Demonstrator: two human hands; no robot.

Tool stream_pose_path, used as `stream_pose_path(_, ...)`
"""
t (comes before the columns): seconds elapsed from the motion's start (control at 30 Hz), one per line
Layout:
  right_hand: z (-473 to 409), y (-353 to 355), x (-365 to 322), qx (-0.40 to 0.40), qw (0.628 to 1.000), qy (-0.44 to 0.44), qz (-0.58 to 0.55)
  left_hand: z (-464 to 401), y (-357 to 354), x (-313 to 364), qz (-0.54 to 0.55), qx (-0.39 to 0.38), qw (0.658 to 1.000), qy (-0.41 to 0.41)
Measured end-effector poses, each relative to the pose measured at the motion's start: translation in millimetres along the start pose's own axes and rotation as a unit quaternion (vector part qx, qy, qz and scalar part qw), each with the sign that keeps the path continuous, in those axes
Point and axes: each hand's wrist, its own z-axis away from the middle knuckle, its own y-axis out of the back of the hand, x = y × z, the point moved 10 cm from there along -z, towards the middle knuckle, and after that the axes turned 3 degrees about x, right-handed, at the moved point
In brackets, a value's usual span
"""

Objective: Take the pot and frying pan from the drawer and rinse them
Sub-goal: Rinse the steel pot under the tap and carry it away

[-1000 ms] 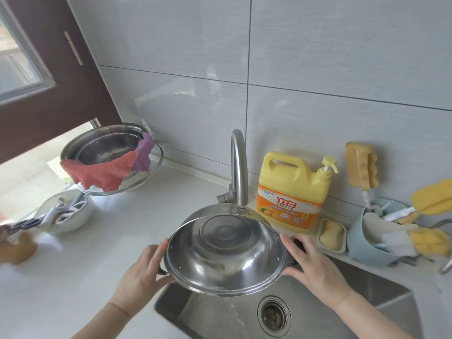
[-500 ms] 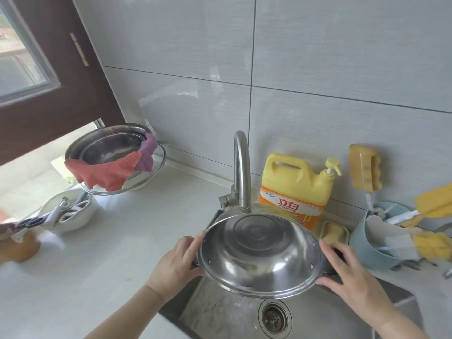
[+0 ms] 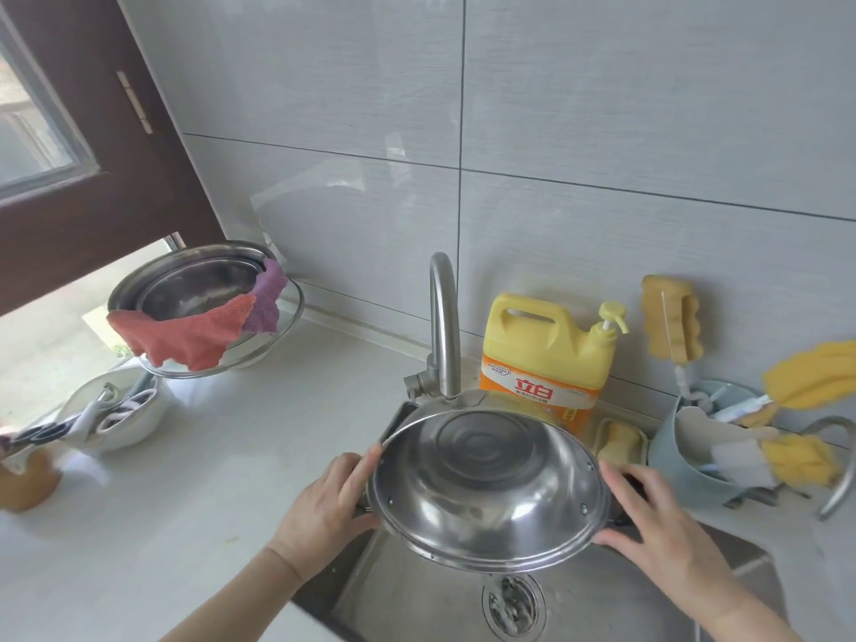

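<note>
Since earlier you've tilted the round stainless-steel pot [image 3: 486, 488] further up (over steel sink [image 3: 750, 572], 6 o'clock of faucet [image 3: 442, 326]); left hand [image 3: 324, 507], right hand [image 3: 662, 525] grip its side handles.

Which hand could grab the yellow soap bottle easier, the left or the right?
Probably the right hand. It holds the pot on the side nearest the yellow soap bottle. The left hand would have to cross over the pot and past the faucet.
</note>
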Motion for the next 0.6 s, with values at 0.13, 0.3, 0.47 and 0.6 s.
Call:
stream_pose_path(0.13, -24.4, -17.9, -36.6, 0.029, 0.996, 0.084, -0.011, 25.6, 22.7, -35.0, 0.002, 0.000, 0.999, 0.054)
stream_pose_path(0.3, -46.2, -35.7, -68.0, 0.021, 0.993, 0.114, -0.023, 49.8, 46.3, -59.5, 0.013, 0.028, 0.996, 0.089)
stream_pose_path(0.47, -41.5, -35.7, -60.4, 0.024, 0.993, 0.117, -0.016, 45.0, 41.6, -52.3, 0.003, 0.014, 0.997, 0.074)
stream_pose_path(0.6, -20.4, -17.5, -33.5, 0.035, 0.996, 0.086, -0.002, 22.4, 23.4, -24.3, -0.002, 0.014, 0.999, 0.030)
